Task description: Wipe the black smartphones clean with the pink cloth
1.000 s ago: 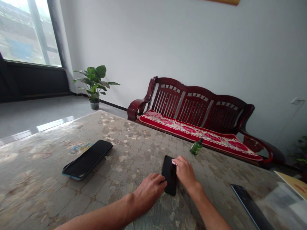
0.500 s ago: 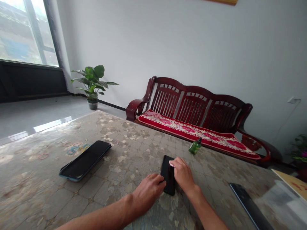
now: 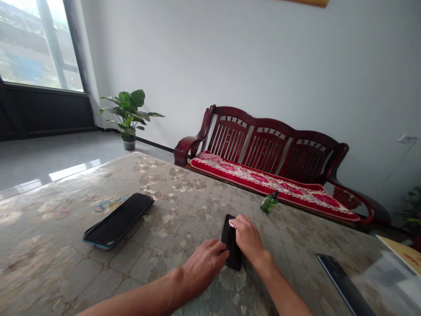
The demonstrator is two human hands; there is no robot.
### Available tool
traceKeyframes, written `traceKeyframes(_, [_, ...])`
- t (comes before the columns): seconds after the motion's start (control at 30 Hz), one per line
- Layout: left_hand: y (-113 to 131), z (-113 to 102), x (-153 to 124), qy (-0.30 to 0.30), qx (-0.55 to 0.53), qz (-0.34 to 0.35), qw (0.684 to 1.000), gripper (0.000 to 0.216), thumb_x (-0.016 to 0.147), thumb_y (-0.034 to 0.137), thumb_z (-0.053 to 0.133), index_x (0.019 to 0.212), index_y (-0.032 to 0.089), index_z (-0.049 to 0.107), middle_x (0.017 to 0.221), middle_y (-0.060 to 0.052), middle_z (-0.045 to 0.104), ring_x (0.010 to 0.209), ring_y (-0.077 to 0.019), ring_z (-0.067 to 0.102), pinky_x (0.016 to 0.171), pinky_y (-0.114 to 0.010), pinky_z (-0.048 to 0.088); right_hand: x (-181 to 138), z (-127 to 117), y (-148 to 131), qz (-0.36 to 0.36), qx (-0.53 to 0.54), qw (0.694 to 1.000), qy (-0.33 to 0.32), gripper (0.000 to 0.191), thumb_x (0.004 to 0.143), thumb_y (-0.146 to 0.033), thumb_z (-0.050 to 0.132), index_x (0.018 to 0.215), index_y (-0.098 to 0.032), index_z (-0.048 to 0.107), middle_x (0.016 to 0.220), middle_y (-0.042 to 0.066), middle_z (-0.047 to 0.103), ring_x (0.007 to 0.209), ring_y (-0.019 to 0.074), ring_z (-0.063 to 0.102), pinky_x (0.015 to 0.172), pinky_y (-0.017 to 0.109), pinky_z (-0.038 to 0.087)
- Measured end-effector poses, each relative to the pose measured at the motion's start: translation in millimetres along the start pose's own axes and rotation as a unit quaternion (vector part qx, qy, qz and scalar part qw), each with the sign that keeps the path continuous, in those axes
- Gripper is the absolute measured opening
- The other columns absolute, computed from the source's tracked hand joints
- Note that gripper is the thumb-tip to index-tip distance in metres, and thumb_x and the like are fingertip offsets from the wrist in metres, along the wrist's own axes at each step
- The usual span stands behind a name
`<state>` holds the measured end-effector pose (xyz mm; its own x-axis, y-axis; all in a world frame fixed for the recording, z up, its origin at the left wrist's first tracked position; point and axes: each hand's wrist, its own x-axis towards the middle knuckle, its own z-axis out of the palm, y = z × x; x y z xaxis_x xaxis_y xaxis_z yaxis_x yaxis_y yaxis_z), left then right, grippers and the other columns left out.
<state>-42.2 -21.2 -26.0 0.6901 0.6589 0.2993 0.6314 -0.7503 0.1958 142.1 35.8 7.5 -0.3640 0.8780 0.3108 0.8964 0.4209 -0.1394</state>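
A small black phone (image 3: 230,243) lies flat on the patterned table (image 3: 164,245) in front of me. My left hand (image 3: 204,265) rests curled against its near left edge, fingertips touching it. On the phone's screen lies my right hand (image 3: 246,239), fingers pressed together on a small white-pink piece that shows at the fingertips near the phone's far end. Most of the screen is hidden under that hand.
A larger black phone in a blue case (image 3: 118,219) lies to the left, with coloured rubber bands (image 3: 101,204) beyond it. A small green bottle (image 3: 269,202) stands further back. Another dark phone (image 3: 345,283) lies at the right. A red wooden bench (image 3: 263,162) and a potted plant (image 3: 130,116) stand behind.
My right hand has slid a little to the left across the phone's screen with the white-pink piece. The left hand has stayed at the phone's edge.
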Motion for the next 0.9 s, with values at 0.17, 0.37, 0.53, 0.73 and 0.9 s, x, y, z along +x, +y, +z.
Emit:
traceKeyframes(0.17, [1,-3,0,-0.004,0.006,0.006,1.0,0.013,0.094,0.014,0.051,0.102,0.019,0.061,0.097,-0.005,0.064,0.09,-0.0204,0.061,0.083,-0.03,0.049,18,1,0,0.041,-0.034,0.998,-0.011,0.034,0.087,-0.004,0.042,0.089,-0.023,0.07,0.091,0.005,0.064,0.091,0.018,0.057,0.079,0.025,0.039])
traceKeyframes(0.37, [1,-2,2,-0.006,0.007,0.002,1.0,0.012,0.094,0.015,0.052,0.1,0.019,0.062,0.094,-0.004,0.064,0.087,-0.0202,0.061,0.081,-0.03,0.049,-1,-1,-17,-0.016,-0.014,1.0,-0.023,0.035,0.084,-0.001,0.044,0.086,-0.025,0.069,0.091,0.003,0.063,0.091,0.0174,0.056,0.08,0.024,0.04])
traceKeyframes(0.53, [0,-2,0,-0.004,-0.002,0.004,1.0,0.017,0.094,0.014,0.051,0.106,0.02,0.061,0.099,-0.005,0.064,0.09,-0.0207,0.061,0.083,-0.03,0.05,16,3,-9,0.005,-0.003,1.0,-0.013,0.035,0.087,-0.005,0.043,0.092,-0.025,0.071,0.093,0.005,0.065,0.094,0.0182,0.056,0.084,0.025,0.04])
traceKeyframes(0.73, [2,-15,-1,-0.02,-0.025,0.006,0.999,0.021,0.094,0.016,0.052,0.113,0.021,0.061,0.103,-0.006,0.065,0.094,-0.0216,0.062,0.087,-0.031,0.05,35,9,13,0.019,0.034,0.999,-0.001,0.034,0.086,-0.006,0.045,0.093,-0.025,0.073,0.093,0.003,0.066,0.092,0.0162,0.059,0.082,0.022,0.041])
traceKeyframes(0.9, [-5,-20,-3,-0.018,-0.052,-0.007,0.998,0.028,0.093,0.015,0.052,0.117,0.024,0.062,0.112,-0.007,0.067,0.101,-0.0218,0.063,0.093,-0.033,0.049,32,7,26,0.019,0.064,0.998,-0.004,0.037,0.084,-0.004,0.044,0.095,-0.024,0.073,0.093,0.002,0.067,0.09,0.0136,0.062,0.081,0.02,0.043])
